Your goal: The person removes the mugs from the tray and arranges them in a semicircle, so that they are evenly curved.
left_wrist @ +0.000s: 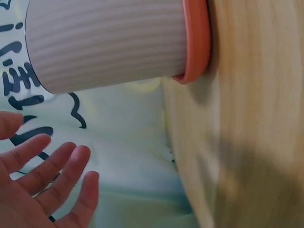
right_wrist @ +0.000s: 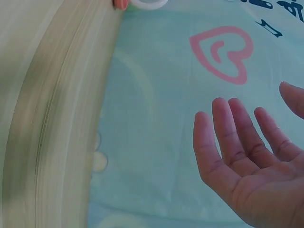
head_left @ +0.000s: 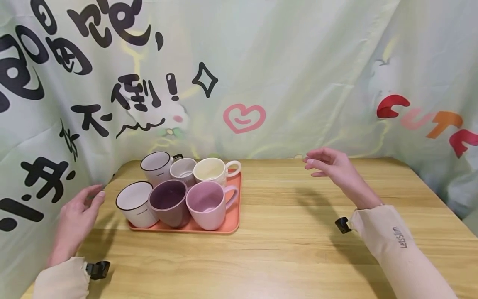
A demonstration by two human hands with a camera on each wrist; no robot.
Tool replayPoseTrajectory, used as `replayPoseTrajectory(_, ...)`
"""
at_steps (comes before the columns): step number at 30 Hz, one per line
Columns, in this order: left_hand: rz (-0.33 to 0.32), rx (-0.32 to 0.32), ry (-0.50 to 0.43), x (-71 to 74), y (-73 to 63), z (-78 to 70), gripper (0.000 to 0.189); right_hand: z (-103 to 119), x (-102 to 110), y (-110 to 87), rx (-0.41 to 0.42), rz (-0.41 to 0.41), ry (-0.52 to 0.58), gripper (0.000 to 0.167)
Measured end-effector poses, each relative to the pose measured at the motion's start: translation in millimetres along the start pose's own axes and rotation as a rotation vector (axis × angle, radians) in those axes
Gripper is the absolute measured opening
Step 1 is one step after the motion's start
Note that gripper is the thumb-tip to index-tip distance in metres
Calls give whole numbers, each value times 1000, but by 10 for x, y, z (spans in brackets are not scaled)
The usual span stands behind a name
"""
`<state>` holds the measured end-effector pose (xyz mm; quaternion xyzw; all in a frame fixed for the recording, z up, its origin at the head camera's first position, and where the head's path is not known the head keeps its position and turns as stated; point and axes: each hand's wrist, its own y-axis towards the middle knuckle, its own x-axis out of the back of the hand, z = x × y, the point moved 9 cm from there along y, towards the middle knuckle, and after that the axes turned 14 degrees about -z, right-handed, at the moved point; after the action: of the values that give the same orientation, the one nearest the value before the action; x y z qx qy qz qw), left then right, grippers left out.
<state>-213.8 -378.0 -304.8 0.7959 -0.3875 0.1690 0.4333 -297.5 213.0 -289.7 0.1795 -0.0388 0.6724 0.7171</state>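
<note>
Mugs stand close together on an orange tray (head_left: 233, 216). In front are a white mug with a dark rim (head_left: 138, 214), a dark purple mug (head_left: 173, 214) and a pink mug (head_left: 207, 214). Behind them are another dark-rimmed white mug (head_left: 156, 172), a greyish cup (head_left: 185, 171) and a cream mug (head_left: 210, 171) with a ring handle. My left hand (head_left: 78, 214) hovers left of the tray, fingers relaxed, touching nothing; a ribbed mug (left_wrist: 109, 45) is nearest to it in the left wrist view. Well right of the tray, my right hand (head_left: 332, 166) is raised, fingers loosely bent and holding nothing.
The tray sits on the left part of a wooden table (head_left: 284, 249). A pale green curtain (head_left: 298, 74) with black lettering and a pink heart (head_left: 244, 118) hangs behind and along the left side. A dark clip (head_left: 342, 225) sits by the right cuff, another (head_left: 98, 270) by the left.
</note>
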Motion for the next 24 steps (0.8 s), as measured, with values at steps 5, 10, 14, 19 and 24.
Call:
replayPoseTrajectory(5, 100, 140, -64, -95, -54, 232, 47, 44, -102, 12, 6, 35, 9, 44)
replayPoseTrajectory(10, 203, 228, -151, -210, -123, 366, 54, 59, -186, 35, -1, 62, -4, 43)
replayPoseTrajectory(14, 255, 255, -180, -289, -145, 429, 54, 69, -264, 56, -17, 85, 6, 46)
replayPoseTrajectory(19, 330, 267, -211, -379, -169, 476, 48, 97, -356, 90, -25, 98, 22, 44)
replayPoseTrajectory(24, 403, 300, -326, -452, -209, 520, 43, 112, -443, 111, -27, 111, 50, 42)
